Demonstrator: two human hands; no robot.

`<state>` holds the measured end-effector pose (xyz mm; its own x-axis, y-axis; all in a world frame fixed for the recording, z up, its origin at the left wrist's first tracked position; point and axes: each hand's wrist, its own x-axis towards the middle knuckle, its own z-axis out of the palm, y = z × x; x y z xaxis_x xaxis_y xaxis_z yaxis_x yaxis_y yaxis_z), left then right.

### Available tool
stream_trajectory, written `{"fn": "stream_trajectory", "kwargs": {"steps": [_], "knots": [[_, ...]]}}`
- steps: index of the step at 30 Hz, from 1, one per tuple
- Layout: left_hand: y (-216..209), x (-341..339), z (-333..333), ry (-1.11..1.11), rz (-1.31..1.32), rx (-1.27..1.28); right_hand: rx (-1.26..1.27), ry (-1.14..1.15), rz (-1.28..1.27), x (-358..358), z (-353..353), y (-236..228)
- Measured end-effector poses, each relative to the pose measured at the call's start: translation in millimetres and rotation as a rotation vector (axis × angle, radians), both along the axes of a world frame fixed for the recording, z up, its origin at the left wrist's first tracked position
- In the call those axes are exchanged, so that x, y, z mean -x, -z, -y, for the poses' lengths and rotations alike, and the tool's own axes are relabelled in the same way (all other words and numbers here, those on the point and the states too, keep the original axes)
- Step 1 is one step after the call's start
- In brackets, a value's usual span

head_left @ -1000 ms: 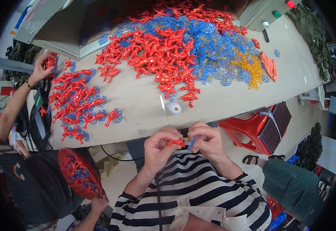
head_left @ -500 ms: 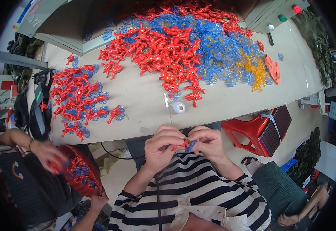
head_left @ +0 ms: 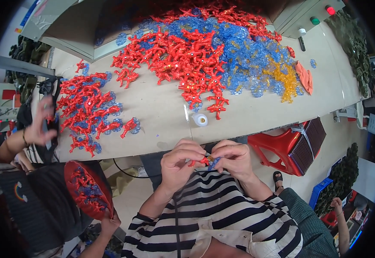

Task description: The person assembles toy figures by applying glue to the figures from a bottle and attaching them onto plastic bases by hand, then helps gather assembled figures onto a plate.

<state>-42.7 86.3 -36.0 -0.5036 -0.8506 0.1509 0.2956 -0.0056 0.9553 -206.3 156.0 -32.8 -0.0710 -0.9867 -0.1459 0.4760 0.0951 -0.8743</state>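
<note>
A red figure (head_left: 203, 160) is pinched by the left hand (head_left: 177, 165), a blue piece (head_left: 214, 164) by the right hand (head_left: 234, 161); joining is seemingly in hand; steady alignment is called for.

- I see smooth, glossy plastic on the held red piece (head_left: 203, 161); the blue piece (head_left: 213, 164) beside it looks translucent.
- The heaped red figures (head_left: 166, 60) send hard white glints to my screen, like polished plastic.
- The loose blue parts (head_left: 244, 56) and yellow parts (head_left: 284, 80) look like clear, glassy plastic (over my feed, at least).
- The pale tabletop (head_left: 256, 109) reads smooth, with a soft sheen.
- The red stool (head_left: 277, 139) is shiny plastic; the dark slab (head_left: 308, 146) on it is ribbed.
- I take the striped shirt (head_left: 213, 193) for matt cloth, and the dark apron (head_left: 41, 213) too.
- The orange scrap (head_left: 304, 77) is crumpled and matt; cloth or rubber, I cannot tell.
</note>
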Motion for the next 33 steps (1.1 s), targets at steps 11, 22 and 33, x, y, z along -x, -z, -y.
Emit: {"fn": "stream_trajectory", "kwargs": {"steps": [11,22,33], "knots": [[9.9,1.7,3.8,0.093,-0.093,-0.045,0.313,0.141,-0.543,-7.2,2.2,-6.7],[26.5,3.7,12.3,0.188,-0.345,-0.16,0.501,0.207,-0.773,-9.9,4.0,-13.1],[11.3,-6.3,19.0,0.3,-0.09,-0.028,0.568,0.181,-0.77,-6.2,1.4,-7.4]]}}
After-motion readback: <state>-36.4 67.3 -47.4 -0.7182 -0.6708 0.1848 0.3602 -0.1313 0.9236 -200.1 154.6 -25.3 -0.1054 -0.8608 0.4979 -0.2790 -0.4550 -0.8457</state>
